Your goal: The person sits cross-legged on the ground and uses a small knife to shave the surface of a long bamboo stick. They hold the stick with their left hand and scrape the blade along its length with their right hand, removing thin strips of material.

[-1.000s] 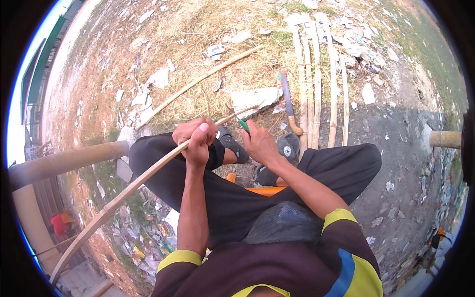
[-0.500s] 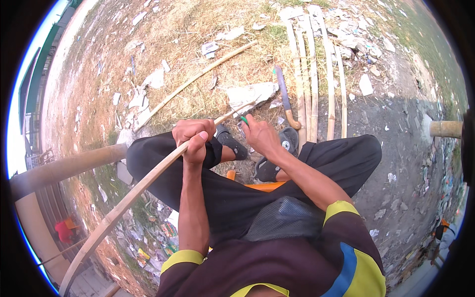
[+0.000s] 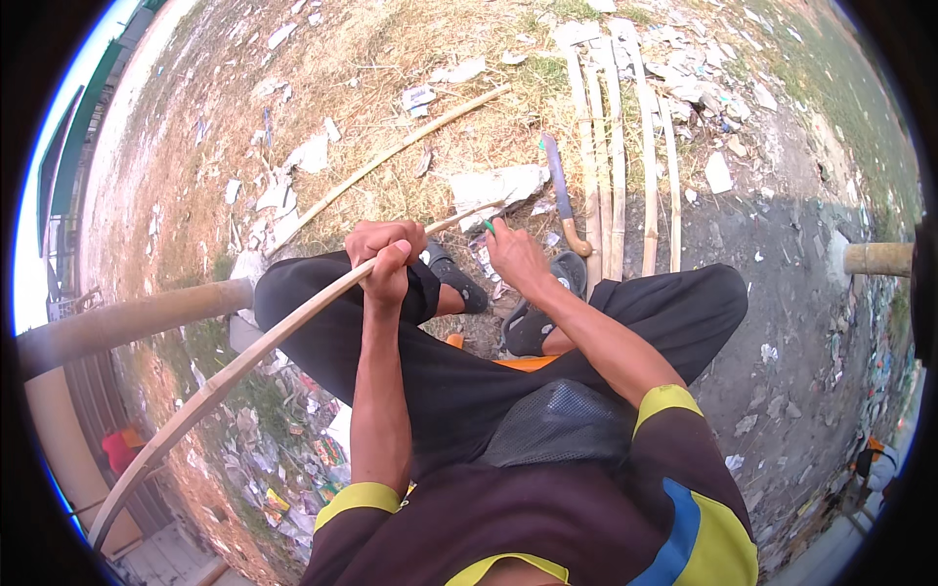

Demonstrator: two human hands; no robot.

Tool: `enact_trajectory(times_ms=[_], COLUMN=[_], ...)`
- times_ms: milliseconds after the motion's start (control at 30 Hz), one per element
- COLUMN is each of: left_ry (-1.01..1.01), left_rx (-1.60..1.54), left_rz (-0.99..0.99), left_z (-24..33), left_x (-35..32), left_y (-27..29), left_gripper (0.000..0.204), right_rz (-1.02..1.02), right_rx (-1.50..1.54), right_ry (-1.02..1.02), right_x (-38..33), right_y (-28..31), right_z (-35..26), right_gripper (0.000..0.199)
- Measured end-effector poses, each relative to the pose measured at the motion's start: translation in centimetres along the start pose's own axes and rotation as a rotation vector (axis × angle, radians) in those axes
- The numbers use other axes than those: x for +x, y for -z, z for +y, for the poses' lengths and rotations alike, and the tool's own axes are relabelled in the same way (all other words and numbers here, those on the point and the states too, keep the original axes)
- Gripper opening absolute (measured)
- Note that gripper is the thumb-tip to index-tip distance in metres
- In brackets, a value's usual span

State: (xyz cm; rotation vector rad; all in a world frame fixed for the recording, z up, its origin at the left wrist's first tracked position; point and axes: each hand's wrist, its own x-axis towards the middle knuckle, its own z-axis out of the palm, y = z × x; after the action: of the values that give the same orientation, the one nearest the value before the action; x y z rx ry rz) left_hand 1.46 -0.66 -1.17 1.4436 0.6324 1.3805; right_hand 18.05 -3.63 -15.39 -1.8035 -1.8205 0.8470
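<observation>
A long, pale bamboo strip point(image 3: 249, 366) runs from the lower left up past my knees, and it bows along its length. My left hand point(image 3: 383, 256) is closed around it, thumb on top, near my left knee. Beyond that fist the strip's thin far end points to the upper right. My right hand point(image 3: 518, 256) is closed on a small green-handled knife point(image 3: 490, 226) beside that thin end. Most of the knife is hidden by the fingers, and I cannot tell whether its blade touches the bamboo.
A machete point(image 3: 560, 190) with a curved wooden handle lies beyond my right foot. Several bamboo strips point(image 3: 616, 146) lie right of it, and another strip point(image 3: 391, 151) lies ahead on dry grass. Thick bamboo poles point(image 3: 137, 322) flank me. Paper scraps point(image 3: 503, 186) litter the ground.
My right hand has shifted slightly right and away with the knife. The near end of the bamboo strip has swung a little to the left, still in my left hand.
</observation>
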Motion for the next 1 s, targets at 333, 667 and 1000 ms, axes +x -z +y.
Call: enact_trajectory(times_ms=[333,667,1000], left_ry=[-0.001,-0.007,-0.007], left_rx=[-0.102,-0.068,-0.062], left_rz=[0.156,0.196,0.301], left_z=[-0.8,-0.7,-0.8], left_x=[-0.4,-0.4,-1.1], left_y=[0.9,0.8,1.3], left_gripper=[0.029,0.029,0.031], right_rz=[-0.035,-0.034,-0.097], right_rx=[0.029,0.028,0.070], right_ry=[-0.033,0.059,0.013], right_x=[1.3,0.4,1.8], right_y=[0.1,0.0,0.2], right_z=[-0.5,-2.0,-1.8], right_gripper=[0.026,0.025,0.025])
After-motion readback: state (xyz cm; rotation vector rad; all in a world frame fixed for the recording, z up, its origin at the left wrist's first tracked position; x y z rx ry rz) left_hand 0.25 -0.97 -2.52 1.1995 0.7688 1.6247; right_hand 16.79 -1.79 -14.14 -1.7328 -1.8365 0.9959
